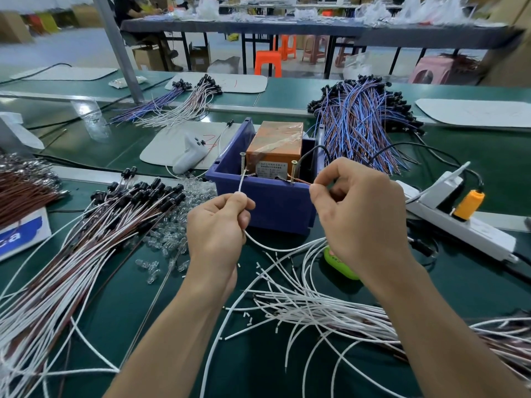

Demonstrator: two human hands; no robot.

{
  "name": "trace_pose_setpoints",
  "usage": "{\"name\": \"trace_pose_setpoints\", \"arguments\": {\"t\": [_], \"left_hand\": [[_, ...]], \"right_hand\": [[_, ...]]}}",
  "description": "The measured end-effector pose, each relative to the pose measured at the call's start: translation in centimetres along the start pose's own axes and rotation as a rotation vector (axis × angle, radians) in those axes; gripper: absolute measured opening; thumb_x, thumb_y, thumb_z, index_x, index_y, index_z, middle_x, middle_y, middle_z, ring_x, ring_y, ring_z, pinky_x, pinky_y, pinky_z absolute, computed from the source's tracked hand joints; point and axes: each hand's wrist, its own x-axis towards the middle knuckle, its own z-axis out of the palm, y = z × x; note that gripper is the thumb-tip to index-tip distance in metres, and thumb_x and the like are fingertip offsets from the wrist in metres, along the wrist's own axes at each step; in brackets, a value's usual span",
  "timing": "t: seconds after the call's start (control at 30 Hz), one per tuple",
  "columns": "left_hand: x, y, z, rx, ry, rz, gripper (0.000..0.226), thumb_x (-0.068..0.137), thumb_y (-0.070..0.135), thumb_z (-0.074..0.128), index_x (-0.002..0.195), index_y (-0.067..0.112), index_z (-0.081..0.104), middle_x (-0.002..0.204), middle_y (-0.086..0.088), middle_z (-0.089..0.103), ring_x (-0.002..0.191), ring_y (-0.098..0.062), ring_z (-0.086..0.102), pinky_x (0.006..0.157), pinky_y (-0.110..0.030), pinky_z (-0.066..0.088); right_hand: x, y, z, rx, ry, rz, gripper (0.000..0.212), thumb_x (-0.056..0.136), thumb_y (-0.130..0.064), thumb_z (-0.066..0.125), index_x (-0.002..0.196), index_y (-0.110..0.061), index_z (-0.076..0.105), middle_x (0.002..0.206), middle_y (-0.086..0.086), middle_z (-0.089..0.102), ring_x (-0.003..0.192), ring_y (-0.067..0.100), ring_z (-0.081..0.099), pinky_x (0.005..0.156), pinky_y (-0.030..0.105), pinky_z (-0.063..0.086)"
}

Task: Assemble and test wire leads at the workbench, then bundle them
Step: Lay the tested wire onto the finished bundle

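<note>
My left hand (pixel 217 228) pinches a white wire lead (pixel 242 180) whose tip reaches the left screw (pixel 242 162) standing on the blue bin (pixel 275 202). With my right hand (pixel 359 208) I pinch a brown wire end (pixel 300 181) against the right screw (pixel 293 170). Inside the bin sits an orange transformer box (pixel 275 147). The white lead curves down from my left hand towards the loose white wires (pixel 310 305) on the green bench.
A fan of finished leads with black sockets (pixel 115 225) lies left, with clear bulbs (pixel 172 231) beside it. Blue and brown leads (pixel 362 124) are heaped at the back right. A white power strip (pixel 459 225) with an orange plug lies right. A green object (pixel 339 262) is under my right wrist.
</note>
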Motion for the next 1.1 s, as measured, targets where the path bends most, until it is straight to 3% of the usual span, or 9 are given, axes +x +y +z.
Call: {"name": "trace_pose_setpoints", "arguments": {"t": [1.1], "left_hand": [[-0.65, -0.02, 0.04, -0.032, 0.022, 0.024, 0.042, 0.098, 0.009, 0.061, 0.059, 0.018, 0.073, 0.05, 0.002, 0.051, 0.04, -0.007, 0.034, 0.039, -0.016, 0.028]], "right_hand": [[-0.02, -0.08, 0.01, -0.015, -0.001, 0.059, 0.013, 0.089, -0.027, 0.072, 0.079, -0.025, 0.063, 0.057, -0.01, 0.06, 0.056, 0.018, 0.058, 0.064, 0.037, 0.053]]}}
